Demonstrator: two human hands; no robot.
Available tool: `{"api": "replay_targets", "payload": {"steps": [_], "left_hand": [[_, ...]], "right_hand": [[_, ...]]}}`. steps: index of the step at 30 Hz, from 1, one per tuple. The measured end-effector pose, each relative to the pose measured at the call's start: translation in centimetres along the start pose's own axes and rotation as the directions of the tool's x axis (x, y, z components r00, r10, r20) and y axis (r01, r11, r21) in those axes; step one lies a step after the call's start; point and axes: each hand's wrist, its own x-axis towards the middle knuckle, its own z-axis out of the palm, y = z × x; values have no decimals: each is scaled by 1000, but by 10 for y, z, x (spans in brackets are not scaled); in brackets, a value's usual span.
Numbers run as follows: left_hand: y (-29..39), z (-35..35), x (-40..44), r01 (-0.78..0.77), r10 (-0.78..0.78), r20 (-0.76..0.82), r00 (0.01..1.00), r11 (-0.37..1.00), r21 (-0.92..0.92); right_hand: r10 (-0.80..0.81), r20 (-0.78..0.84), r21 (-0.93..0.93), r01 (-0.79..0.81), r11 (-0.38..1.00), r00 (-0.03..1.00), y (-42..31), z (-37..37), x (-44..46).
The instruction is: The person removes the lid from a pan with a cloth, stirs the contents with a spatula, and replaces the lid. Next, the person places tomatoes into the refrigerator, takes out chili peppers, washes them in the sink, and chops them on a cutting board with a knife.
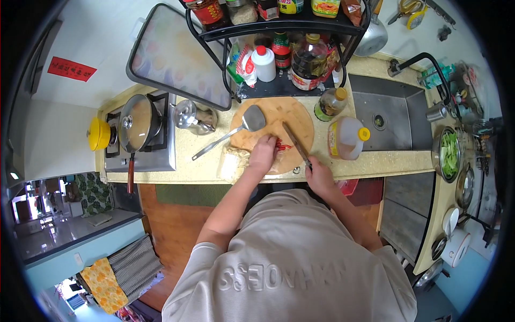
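Note:
My right hand (320, 174) is closed round the handle of a kitchen knife (295, 143), whose blade points away from me over a round wooden cutting board (298, 114). My left hand (264, 154) has its fingers curled down on the board, holding thin red chili strips (282, 145) close to the blade. Part of the chili is hidden under those fingers. A metal spatula (253, 118) lies on the board's far left, its handle sticking out past the edge. Beside my left wrist is a pale, crumpled plastic bag (234, 163).
Right of the board stand a large jug with a yellow cap (346, 138) and a small bottle (330, 104). A black rack (279, 27) holds bottles behind. Left are a glass jar (203, 121) and a lidded pan (137, 122) on the stove. The sink (386, 99) is farther right.

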Motion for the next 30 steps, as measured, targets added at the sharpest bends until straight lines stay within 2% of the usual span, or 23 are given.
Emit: {"api": "replay_targets", "payload": {"steps": [2, 3, 5, 6, 8, 9, 11, 18, 21, 23, 30], "left_hand": [[-16, 5, 6, -133, 137, -119, 983, 990, 44], [-21, 7, 7, -134, 138, -116, 984, 990, 44], [-25, 7, 10, -262, 292, -107, 950, 936, 234], [-25, 8, 10, -262, 293, -107, 950, 936, 233], [-23, 6, 9, -162, 163, 7, 987, 973, 162], [-21, 6, 8, -162, 163, 9, 987, 973, 162], [-15, 7, 5, -48, 42, 70, 997, 995, 84], [-13, 13, 1, -63, 64, -25, 998, 997, 32], [-14, 8, 0, -83, 83, -41, 996, 996, 18], [-15, 6, -1, -107, 108, -32, 994, 994, 30], [-7, 12, 8, -75, 73, -63, 995, 997, -27]], "right_hand": [[-3, 1, 23, 3, 1000, 1000, 0, -4, -3], [0, 1, 23, 0, 1000, 1000, 1, -4, -5], [-4, 32, -22, 5, 1000, 999, 1, -5, -8], [-4, 31, -22, 5, 1000, 999, 0, -5, -10], [71, 82, -19, -70, 997, 994, -8, -7, -12], [72, 83, -17, -71, 997, 994, -8, -6, -12], [53, 54, 17, -54, 998, 997, -8, 0, -11], [37, 53, 90, -41, 995, 998, -8, 20, 1], [22, 1, 95, -22, 995, 1000, -6, 21, 1], [91, 16, 98, -92, 991, 996, -6, 13, -5], [99, 16, 179, -100, 979, 995, -1, -3, -33]]}}
